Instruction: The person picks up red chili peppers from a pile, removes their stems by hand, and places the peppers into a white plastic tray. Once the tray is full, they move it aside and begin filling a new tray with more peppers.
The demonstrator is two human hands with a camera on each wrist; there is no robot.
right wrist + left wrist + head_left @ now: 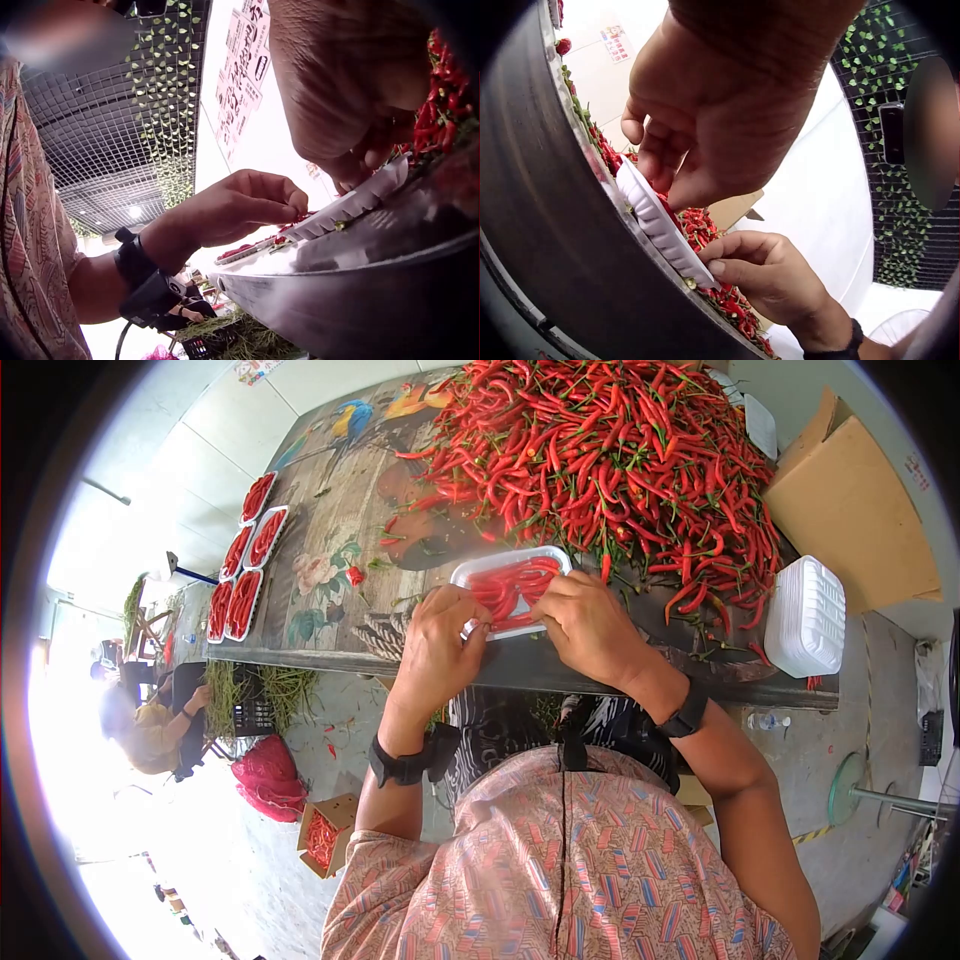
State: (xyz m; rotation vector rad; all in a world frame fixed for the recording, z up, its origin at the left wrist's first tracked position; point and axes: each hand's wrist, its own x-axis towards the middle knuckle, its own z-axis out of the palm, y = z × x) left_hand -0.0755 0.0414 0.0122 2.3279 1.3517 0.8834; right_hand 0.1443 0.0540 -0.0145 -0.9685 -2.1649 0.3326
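Observation:
A white foam tray [514, 628] of long red chili peppers [505, 586] sits by the table's near edge, in front of me. My left hand [440, 637] is over its near left corner, fingers curled down, thumb and forefinger pinching at the peppers along the rim. At the right end, my right hand [592, 628] grips the tray's rim between thumb and fingers. In the left wrist view the tray's ribbed side [660, 232] shows, the right thumb [727, 270] against its end. Seen from the right wrist, the left fingertips [298, 208] meet just above the peppers.
A large heap of chili peppers [610, 460] covers the table's far right. Stacked empty trays [806, 615] stand at the right corner beside a cardboard box [850, 510]. Several filled trays [243, 603] line the left edge. Another person [160, 725] sits at far left.

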